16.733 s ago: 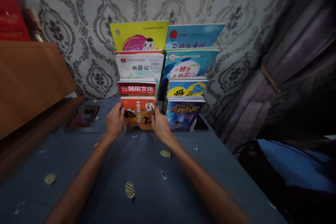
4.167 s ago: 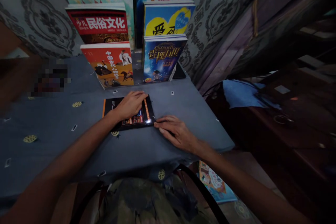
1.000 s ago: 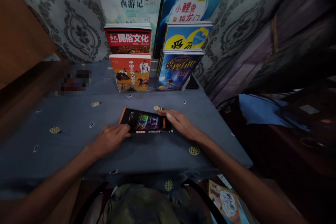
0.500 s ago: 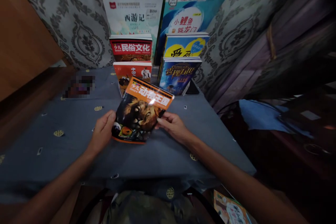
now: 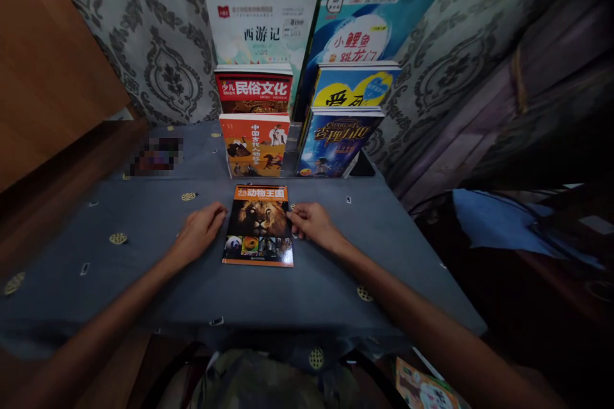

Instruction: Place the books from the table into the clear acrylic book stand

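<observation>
A paperback book [image 5: 261, 220] with a lion on its cover and an orange title band lies flat on the cloth-covered table [image 5: 158, 281]. Just off its left edge, my left hand [image 5: 199, 230] rests with curled fingers and thumb together, nothing visible in them. On the opposite side my right hand [image 5: 311, 223] has its thumb and fingertips closed at the book's right edge. Behind the book, an orange-covered book [image 5: 256, 147] and a dark blue book [image 5: 333, 144] stand upright in the front row of a tiered rack.
More books rise in rows behind, among them a red one [image 5: 254, 89], a yellow-and-blue one [image 5: 355, 86], a white one [image 5: 261, 25] and a teal one [image 5: 378, 19]. A dark flat object [image 5: 362, 165] lies right of the rack. Below the table's front edge is another book [image 5: 426, 386].
The lion-cover book, held tilted between both hands before, has come down flat and straight on the table. My left hand has parted from its edge. The view has shifted slightly left.
</observation>
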A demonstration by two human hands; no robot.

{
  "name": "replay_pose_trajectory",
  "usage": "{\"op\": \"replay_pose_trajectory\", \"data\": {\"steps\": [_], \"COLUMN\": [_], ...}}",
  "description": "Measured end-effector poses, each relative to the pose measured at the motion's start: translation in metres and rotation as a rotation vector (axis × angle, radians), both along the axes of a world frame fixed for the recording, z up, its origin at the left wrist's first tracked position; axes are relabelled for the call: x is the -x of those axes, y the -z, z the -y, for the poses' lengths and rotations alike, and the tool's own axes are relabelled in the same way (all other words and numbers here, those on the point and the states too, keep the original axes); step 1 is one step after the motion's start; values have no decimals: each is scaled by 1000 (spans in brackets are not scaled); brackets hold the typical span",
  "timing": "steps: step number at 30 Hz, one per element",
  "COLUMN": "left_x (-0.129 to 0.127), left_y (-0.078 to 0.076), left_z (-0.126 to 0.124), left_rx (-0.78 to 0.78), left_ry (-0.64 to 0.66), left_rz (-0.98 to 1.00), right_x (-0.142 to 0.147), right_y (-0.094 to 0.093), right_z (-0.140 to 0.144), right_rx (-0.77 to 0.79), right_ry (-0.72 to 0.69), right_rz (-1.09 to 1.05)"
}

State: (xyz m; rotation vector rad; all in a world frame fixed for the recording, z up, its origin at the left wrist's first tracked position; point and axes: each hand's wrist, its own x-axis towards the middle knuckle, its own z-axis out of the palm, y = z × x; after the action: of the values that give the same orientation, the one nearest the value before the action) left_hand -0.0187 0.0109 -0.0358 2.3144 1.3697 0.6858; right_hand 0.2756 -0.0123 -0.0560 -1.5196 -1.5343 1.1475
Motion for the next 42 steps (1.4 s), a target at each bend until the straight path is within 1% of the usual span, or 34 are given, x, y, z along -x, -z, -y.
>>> {"op": "replay_pose_trajectory", "data": {"steps": [2,4,6,7,8,12,15,18,22,25,28,31,36,39,42], "left_x": [-4,-11,-18,-22,-24,-27,-22,-18,-20,-22,-22,-22,-21,-21,-22], "left_y": [4,11,17,21,24,38,43,44,42,41,41,40,40,40,39], "left_z": [-13,-26,-37,-42,-47,-57,-60,-61,-59,-57,-56,-57,-57,-57,-58], "left_rx": [-95,-154,-189,-200,-206,-212,-216,-219,-240,-272,-297,-299,-280,-275,-274], "left_ry": [27,47,57,57,52,6,19,42,32,30,37,36,44,29,28], "left_rz": [-49,-80,-102,-107,-106,-51,-48,-132,-224,-255,-276,-295,-282,-279,-260], "right_x": [-1,2,12,20,30,74,98,105,99,92,81,65,28,8,-5], "right_y": [-2,-6,-11,-13,-15,-11,-3,3,6,8,9,9,9,12,17], "right_z": [2,6,10,10,10,-3,-18,-28,-32,-34,-36,-36,-29,-26,-27], "right_rx": [-75,-193,-294,-328,-359,-559,-641,-655,-596,-574,-536,-487,-449,-437,-440], "right_ry": [3,42,72,58,18,-281,-383,-405,-397,-409,-372,-314,-205,-145,-129], "right_rz": [135,339,530,591,620,631,635,616,585,601,623,644,691,690,645]}}
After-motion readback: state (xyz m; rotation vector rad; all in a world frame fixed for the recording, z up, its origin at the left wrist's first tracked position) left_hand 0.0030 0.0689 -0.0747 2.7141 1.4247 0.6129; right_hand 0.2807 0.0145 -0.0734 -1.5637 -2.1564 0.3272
